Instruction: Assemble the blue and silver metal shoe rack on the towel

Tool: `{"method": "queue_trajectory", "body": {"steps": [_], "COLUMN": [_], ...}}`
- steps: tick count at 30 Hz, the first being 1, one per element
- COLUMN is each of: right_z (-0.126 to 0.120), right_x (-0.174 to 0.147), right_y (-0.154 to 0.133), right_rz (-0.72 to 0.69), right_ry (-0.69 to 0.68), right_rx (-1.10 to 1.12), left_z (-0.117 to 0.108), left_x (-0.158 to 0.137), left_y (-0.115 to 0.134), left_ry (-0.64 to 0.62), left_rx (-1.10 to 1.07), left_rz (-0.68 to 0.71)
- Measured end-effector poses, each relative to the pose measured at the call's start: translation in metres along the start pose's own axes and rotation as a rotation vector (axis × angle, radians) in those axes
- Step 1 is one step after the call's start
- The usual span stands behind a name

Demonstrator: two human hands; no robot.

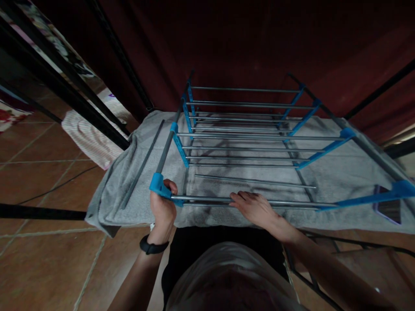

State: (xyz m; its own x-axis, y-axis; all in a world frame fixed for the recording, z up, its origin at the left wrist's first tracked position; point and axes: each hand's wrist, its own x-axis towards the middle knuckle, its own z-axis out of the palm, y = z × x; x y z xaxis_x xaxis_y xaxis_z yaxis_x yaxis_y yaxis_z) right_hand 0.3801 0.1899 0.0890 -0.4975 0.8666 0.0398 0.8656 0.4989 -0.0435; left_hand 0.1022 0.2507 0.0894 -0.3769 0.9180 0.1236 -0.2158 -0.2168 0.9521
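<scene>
A rack of grey metal tubes [266, 137] joined by blue plastic brackets [180, 149] stands on a grey towel-like cloth. My left hand [163, 205] is wrapped round the blue bracket [158, 185] at the rack's near left corner; a dark band circles that wrist. My right hand [251, 207] has its fingers curled over the nearest cross tube [207, 199], around the middle of its length. Its fingertips are partly hidden. One loose tube [256, 180] lies on the cloth inside the rack, and another loose tube [142, 168] lies to the left of it.
The grey cloth [330, 164] covers the surface under the rack. A phone [387, 207] lies under the right bracket. Dark metal bars [61, 86] rise at the left, and a dark red curtain [243, 43] hangs behind. A striped cloth [94, 129] is over the tiled floor.
</scene>
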Motion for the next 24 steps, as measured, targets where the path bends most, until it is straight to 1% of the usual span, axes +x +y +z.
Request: {"method": "queue_trajectory", "body": {"steps": [3,15,21,24], "right_z": [0.002,0.013,0.014,0.014], "right_x": [0.001,0.0,-0.002,-0.001], "right_y": [0.0,0.003,0.006,0.006], "right_rz": [0.006,0.037,0.031,0.032], "right_ry": [-0.034,-0.148,-0.14,-0.158], "right_rx": [-0.007,0.031,0.037,0.046], "left_z": [0.0,0.002,0.003,0.003], "left_x": [0.001,0.001,0.001,0.001], "left_y": [-0.001,-0.001,0.0,0.0], "left_ry": [0.009,-0.028,-0.046,-0.044], "left_rx": [0.013,0.013,0.012,0.022], "left_rz": [0.007,0.017,0.022,0.025]}}
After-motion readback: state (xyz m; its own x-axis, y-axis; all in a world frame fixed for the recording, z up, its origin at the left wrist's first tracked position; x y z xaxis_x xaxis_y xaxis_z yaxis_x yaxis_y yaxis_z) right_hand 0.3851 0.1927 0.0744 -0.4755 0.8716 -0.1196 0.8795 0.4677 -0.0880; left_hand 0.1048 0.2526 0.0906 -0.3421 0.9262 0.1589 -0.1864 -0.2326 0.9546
